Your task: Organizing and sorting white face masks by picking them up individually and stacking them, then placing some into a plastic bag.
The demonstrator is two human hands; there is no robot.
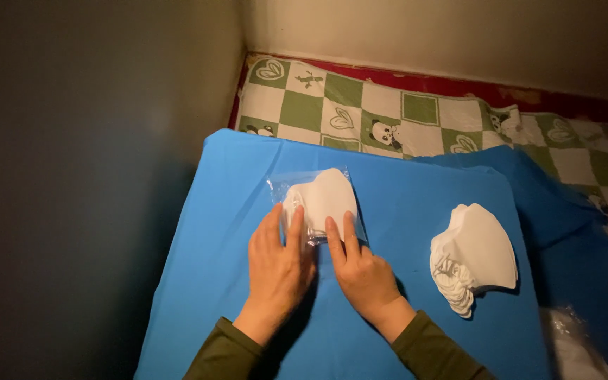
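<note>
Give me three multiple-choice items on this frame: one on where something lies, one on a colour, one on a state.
1. Where is the stack of white masks?
A. right of both hands
B. between the hands
C. on the checkered cloth

2. What colour is the sheet under the hands?
A. red
B. blue
C. yellow

3. What are the hands doing with the clear bag holding a white mask?
A. lifting it in the air
B. staying clear of it
C. pressing on it flat on the sheet

Answers: 1 A, the stack sits on the sheet beyond the right hand. 2 B, the sheet is bright blue. 3 C, the left hand and the right hand both lay fingers on the bag's near edge.
</note>
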